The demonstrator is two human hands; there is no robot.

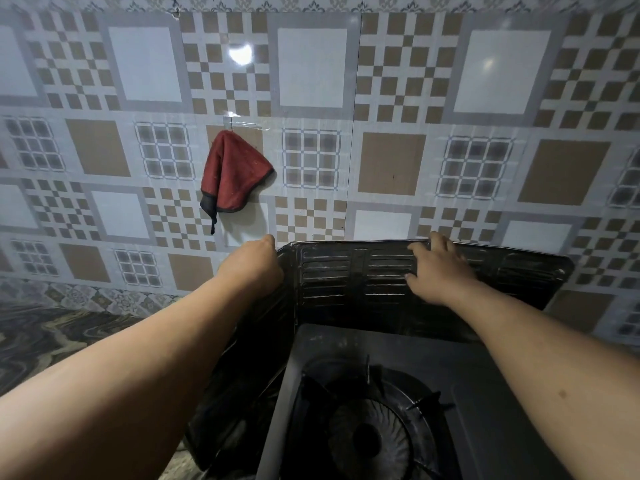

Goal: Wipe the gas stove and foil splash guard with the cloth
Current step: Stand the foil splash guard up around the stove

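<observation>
Gas stove (381, 393) nearest, black, burner (369, 434) and pot support bare, sitting on marbled tabletop (52, 341). Behind it foil splash guard (349, 282) stands folded around stove's back and left side, dark and grimy. Left hand (254, 263) grasps guard's upper left corner, fingers curled over the edge. Right hand (438, 266) lies spread flat on the back panel, fingertips at top rim, grasping nothing. Farthest, red cloth (232, 171) hangs on a hook (231, 121) on the tiled wall (485, 116), untouched, well apart from both hands. Risk: thin foil may buckle or tip under pressure; sharp edge could nick fingers.
</observation>
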